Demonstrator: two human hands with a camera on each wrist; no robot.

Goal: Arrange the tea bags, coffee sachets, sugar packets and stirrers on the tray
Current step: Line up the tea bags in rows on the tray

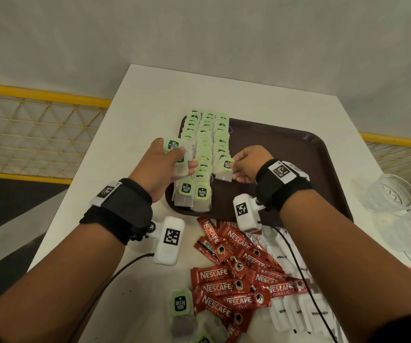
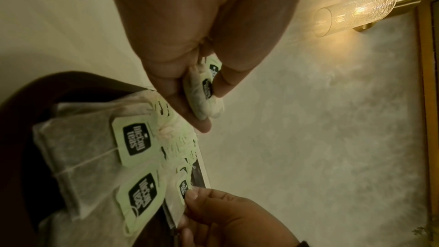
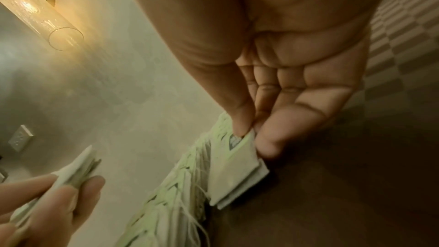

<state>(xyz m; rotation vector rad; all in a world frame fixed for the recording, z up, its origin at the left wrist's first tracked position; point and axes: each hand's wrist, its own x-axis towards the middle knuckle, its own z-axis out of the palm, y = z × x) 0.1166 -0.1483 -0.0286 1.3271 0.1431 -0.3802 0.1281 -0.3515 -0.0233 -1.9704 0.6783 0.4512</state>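
A white table (image 1: 150, 100) is seen from above. On it, a brown tray (image 1: 298, 164) holds three rows of tea bags (image 1: 205, 144) at nine o'clock. A spare stack (image 1: 182, 157) is gripped by the left hand (image 1: 160, 167); one bag (image 1: 224, 169) is pinched by the right hand (image 1: 249, 164). Left unsorted at six o'clock: coffee sachets (image 1: 236, 276), sugar packets (image 1: 298, 310), loose tea bags (image 1: 182, 310).

Both bare forearms wear black wrist straps (image 1: 125, 201) carrying white camera modules (image 1: 168, 240) with square black-and-white markers, black cables trailing.
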